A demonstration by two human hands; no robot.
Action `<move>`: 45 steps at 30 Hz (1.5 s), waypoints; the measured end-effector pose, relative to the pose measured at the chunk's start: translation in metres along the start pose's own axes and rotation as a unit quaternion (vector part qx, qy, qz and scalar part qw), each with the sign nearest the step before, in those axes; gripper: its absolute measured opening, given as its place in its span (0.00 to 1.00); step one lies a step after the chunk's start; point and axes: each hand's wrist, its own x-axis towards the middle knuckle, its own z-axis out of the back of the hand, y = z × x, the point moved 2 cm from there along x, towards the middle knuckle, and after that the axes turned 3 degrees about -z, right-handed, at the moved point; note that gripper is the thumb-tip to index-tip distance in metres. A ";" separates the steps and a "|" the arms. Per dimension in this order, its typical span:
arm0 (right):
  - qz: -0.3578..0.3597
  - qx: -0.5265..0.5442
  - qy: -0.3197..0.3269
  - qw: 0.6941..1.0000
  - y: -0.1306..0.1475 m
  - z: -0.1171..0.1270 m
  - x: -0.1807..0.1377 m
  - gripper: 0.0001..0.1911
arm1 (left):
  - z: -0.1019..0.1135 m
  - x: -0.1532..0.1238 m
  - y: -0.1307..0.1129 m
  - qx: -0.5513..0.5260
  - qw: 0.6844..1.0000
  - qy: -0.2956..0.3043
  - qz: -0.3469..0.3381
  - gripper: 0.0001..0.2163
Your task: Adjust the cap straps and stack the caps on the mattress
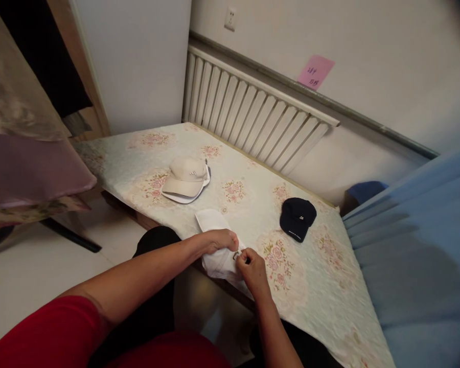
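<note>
A white baseball cap (220, 263) lies at the front edge of the bed, its brim pointing away to the upper left. My left hand (219, 240) is closed on the cap near its back strap. At the small buckle (235, 255) of that strap, the fingers of my right hand (252, 263) are pinched together. What exactly lies between those fingertips is partly hidden. Farther off to the left sits a beige cap (186, 174), resting on a white one (204, 186). A dark navy cap (297, 217) lies on the right.
The caps are on a low bed with a floral cover (249, 214). A white radiator (245, 107) runs along the wall behind it. Blue curtain (414, 255) hangs at the right. Clothes and a cloth-covered surface (30, 163) stand at the left.
</note>
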 end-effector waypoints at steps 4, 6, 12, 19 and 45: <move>-0.014 -0.011 -0.001 1.000 -0.001 0.000 0.001 0.11 | -0.003 -0.001 -0.001 0.023 1.000 -0.012 -0.008 0.07; -0.020 -0.015 -0.004 1.000 -0.002 -0.001 0.001 0.11 | -0.004 -0.001 -0.001 0.029 0.999 -0.016 -0.013 0.07; -0.033 -0.011 -0.002 0.999 -0.002 -0.003 0.000 0.11 | -0.006 0.000 0.000 0.045 0.998 -0.030 -0.032 0.07; -0.042 0.028 0.036 0.998 -0.001 0.004 -0.005 0.07 | -0.004 0.000 -0.002 0.072 0.996 -0.026 -0.038 0.07; -0.087 0.071 0.040 0.993 -0.007 0.005 -0.005 0.04 | -0.005 0.000 -0.009 0.263 0.964 0.021 -0.010 0.08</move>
